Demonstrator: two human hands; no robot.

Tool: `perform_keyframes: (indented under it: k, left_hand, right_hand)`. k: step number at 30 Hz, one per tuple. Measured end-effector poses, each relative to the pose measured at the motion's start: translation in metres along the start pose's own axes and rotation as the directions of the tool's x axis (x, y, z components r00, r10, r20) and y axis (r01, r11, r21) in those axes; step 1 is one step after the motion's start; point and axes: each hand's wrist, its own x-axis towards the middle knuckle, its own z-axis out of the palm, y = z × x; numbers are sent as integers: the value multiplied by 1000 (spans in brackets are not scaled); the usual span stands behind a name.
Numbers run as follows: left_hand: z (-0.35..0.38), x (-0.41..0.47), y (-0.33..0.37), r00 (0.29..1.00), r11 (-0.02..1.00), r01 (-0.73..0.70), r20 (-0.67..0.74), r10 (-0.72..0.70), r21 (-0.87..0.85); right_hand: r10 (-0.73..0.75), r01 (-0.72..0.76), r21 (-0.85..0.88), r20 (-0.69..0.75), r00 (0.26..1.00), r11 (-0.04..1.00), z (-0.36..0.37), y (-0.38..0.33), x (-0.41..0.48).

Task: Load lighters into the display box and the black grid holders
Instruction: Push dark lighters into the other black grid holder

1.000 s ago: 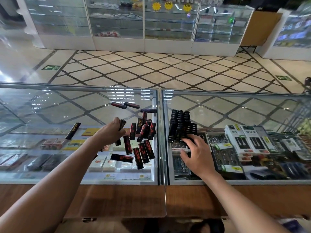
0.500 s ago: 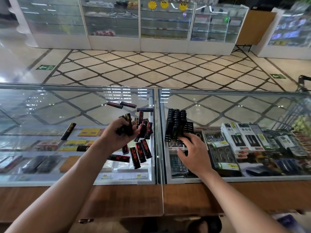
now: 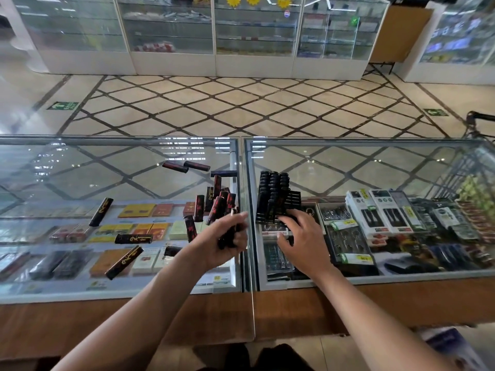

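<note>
Probably light, stiff, slippery: pinch lighters (image 3: 227, 237) by long sides. Gripping several in curled left hand (image 3: 221, 246), touching black grid holder (image 3: 276, 199) with spread right hand (image 3: 301, 243).

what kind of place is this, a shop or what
Most likely a shop, seen from behind its counter: glass display cases hold packaged goods with yellow price tags, more glass cabinets line the far wall, and loose lighters lie on the glass.

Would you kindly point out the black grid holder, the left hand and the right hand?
black grid holder (image 3: 293, 200): head view, on its empty right-hand slots.
left hand (image 3: 217, 241): head view, middle of the hand.
right hand (image 3: 301, 238): head view, back of the hand.
</note>
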Motion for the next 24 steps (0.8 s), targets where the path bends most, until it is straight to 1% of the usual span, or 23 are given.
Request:
perform_keyframes:
  k: [1, 3, 5, 6, 7, 9, 10, 11, 13, 15, 16, 18, 21, 24]
  left_hand:
    - [3, 1, -5, 1000, 1000, 12, -17, -12, 24]
    - [12, 4, -14, 994, 998, 35, -103, -30, 43]
    - [20, 7, -21, 984, 998, 50, -170, -44, 33]
    - [24, 8, -24, 984, 998, 50, -173, -42, 38]
    - [27, 10, -28, 986, 997, 42, -166, -32, 59]
    - [32, 12, -36, 991, 992, 16, -133, 0, 122]
    - [35, 13, -40, 995, 987, -3, -102, 20, 161]
    - [38, 14, -45, 997, 981, -26, -70, 41, 193]
    - [46, 17, -52, 996, 969, -67, -40, 78, 240]
    - [55, 19, -57, 990, 953, -90, -76, 116, 290]
    - [58, 21, -59, 987, 944, -91, -98, 127, 317]
    - [61, 25, -63, 983, 930, -82, -127, 136, 359]
    - [65, 28, -67, 971, 923, -56, -193, 139, 381]
    - [73, 28, -71, 973, 951, -40, -203, 106, 307]
  right_hand:
    - [-7, 7, 4, -2, 1000, 1000, 0, 0, 0]
    - [-7, 8, 31, -14, 1000, 999, -1, -1, 0]
    - [35, -26, 134, -66, 997, 991, -5, -3, 0]
    - [56, -33, 216, -104, 993, 976, -8, -5, -1]
    - [53, -8, 288, -146, 988, 957, -13, -7, -1]
    - [-13, 87, 395, -186, 982, 914, -24, -15, -5]
    - [-57, 122, 451, -154, 986, 884, -30, -21, -7]
    - [-96, 129, 503, -90, 991, 855, -35, -28, -9]
    - [-148, 81, 563, 74, 986, 823, -44, -38, -11]
    - [-188, 39, 542, 222, 957, 839, -48, -41, -10]
    - [-201, 36, 515, 270, 942, 856, -49, -39, -8]
    - [-218, 42, 482, 315, 924, 875, -51, -34, -4]
    - [-284, 118, 461, 309, 908, 880, -54, -26, -2]
    - [-348, 159, 474, 342, 873, 866, -55, -19, 0]
